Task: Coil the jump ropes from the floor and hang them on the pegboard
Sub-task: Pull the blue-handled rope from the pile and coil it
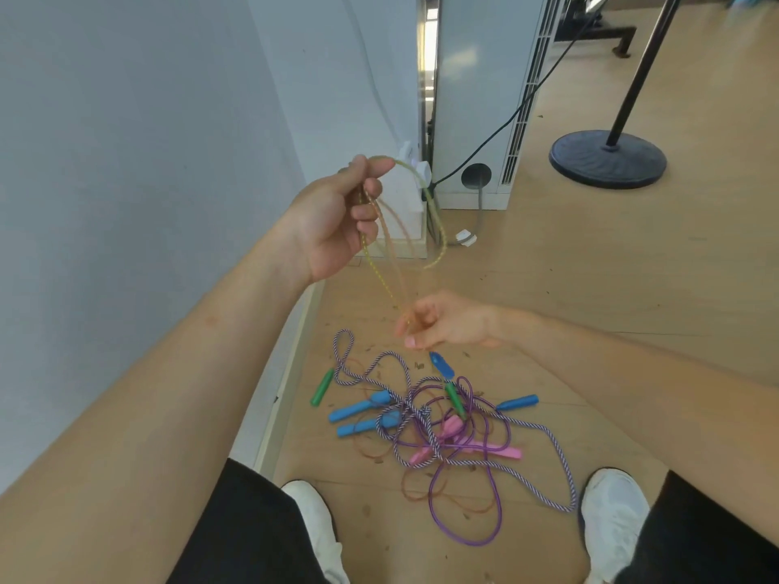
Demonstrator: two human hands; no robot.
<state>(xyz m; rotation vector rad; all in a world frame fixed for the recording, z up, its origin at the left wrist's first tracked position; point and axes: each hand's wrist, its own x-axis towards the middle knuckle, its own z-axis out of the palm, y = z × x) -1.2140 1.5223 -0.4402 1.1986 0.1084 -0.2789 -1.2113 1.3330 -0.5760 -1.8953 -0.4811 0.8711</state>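
Head view: left grip and right grip pinch the yellow rope; I fear loops slipping or snagging the tangle.

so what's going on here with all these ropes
A person is coiling a yellow jump rope. The left hand holds its loops up, while the right hand pinches the strand lower down. The other jump ropes, purple and striped, with blue, green and pink handles, lie tangled in a pile on the wooden floor. No pegboard is in view.
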